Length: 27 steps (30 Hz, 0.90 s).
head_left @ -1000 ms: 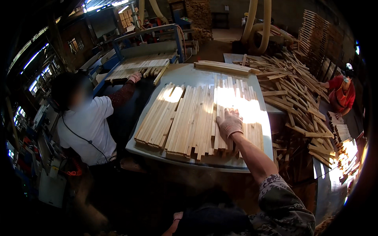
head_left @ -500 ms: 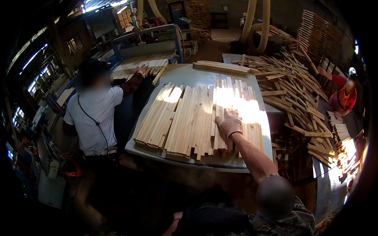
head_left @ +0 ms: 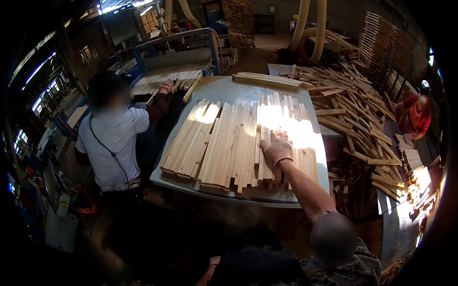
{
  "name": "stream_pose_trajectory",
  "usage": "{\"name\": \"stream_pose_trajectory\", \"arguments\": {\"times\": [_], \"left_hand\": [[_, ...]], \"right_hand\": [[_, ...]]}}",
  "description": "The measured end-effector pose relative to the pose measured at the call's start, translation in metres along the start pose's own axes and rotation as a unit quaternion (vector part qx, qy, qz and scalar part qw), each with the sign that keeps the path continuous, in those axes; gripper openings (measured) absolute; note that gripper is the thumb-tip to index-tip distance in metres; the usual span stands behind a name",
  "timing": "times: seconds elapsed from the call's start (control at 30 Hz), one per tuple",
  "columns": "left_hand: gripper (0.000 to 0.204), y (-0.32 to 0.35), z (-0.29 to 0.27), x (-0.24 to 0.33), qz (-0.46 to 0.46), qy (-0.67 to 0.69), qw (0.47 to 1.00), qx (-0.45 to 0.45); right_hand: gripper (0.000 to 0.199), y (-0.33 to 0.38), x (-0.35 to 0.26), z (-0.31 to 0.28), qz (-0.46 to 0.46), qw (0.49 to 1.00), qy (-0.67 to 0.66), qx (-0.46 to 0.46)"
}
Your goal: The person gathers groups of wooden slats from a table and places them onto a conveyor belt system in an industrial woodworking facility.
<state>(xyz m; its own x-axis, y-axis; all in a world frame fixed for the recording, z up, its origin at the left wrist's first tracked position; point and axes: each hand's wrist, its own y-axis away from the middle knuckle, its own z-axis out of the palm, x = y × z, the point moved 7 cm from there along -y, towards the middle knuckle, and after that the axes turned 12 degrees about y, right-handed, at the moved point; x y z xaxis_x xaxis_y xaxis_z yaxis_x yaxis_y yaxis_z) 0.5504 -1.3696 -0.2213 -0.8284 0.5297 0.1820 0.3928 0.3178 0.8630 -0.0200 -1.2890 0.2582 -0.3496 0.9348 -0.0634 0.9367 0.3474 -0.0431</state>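
Note:
My right hand (head_left: pixel 276 148), in a pale knitted glove, lies on wooden strips (head_left: pixel 234 145) on a pale-topped table (head_left: pixel 202 196). Its fingers are spread and nothing is gripped. The strips are laid side by side in a broad layer, their ends uneven, with a narrow gap in the left part. Strong sunlight washes out the strips around and beyond the fingers. Low at the bottom edge, my left hand (head_left: pixel 215 261) shows only in part, beside dark clothing; its fingers cannot be made out.
A few longer strips (head_left: pixel 267 81) lie along the table's far edge. Left, a co-worker in a white shirt (head_left: pixel 112 148) reaches to strips at a blue-framed machine (head_left: pixel 214 50). A loose wood heap (head_left: pixel 355 107) fills the right, with a person in red (head_left: pixel 415 117) beyond.
The co-worker on the left has shifted a gloved hand slightly at the machine's strips. The person in red has lowered the raised arm. My right hand stays in place on the strips.

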Motion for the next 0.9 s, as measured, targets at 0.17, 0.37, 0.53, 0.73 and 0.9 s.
{"name": "stream_pose_trajectory", "arguments": {"times": [0.17, 0.37, 0.53, 0.73, 0.9], "left_hand": [[0.026, -0.0012, -0.0026, 0.0006, 0.000, -0.003, 1.000, -0.001], [0.026, -0.0019, -0.0036, 0.0025, 0.002, -0.007, 1.000, -0.002], [0.026, -0.0014, -0.0032, 0.0007, 0.001, -0.008, 1.000, -0.002], [0.026, -0.0020, -0.0024, 0.0026, 0.004, -0.010, 1.000, -0.003], [0.026, -0.0007, -0.0031, 0.0013, 0.004, -0.009, 1.000, -0.002]], "right_hand": [[0.082, 0.0004, -0.0016, -0.0003, -0.005, 1.000, -0.010, -0.005], [0.081, 0.0001, -0.0002, -0.0012, 0.000, 1.000, -0.010, -0.005], [0.082, 0.0019, -0.0014, -0.0029, -0.005, 1.000, -0.011, -0.004], [0.082, 0.0004, 0.0015, 0.0002, -0.003, 1.000, -0.006, -0.004], [0.082, 0.0012, -0.0013, -0.0026, -0.003, 1.000, -0.003, -0.018]]}}
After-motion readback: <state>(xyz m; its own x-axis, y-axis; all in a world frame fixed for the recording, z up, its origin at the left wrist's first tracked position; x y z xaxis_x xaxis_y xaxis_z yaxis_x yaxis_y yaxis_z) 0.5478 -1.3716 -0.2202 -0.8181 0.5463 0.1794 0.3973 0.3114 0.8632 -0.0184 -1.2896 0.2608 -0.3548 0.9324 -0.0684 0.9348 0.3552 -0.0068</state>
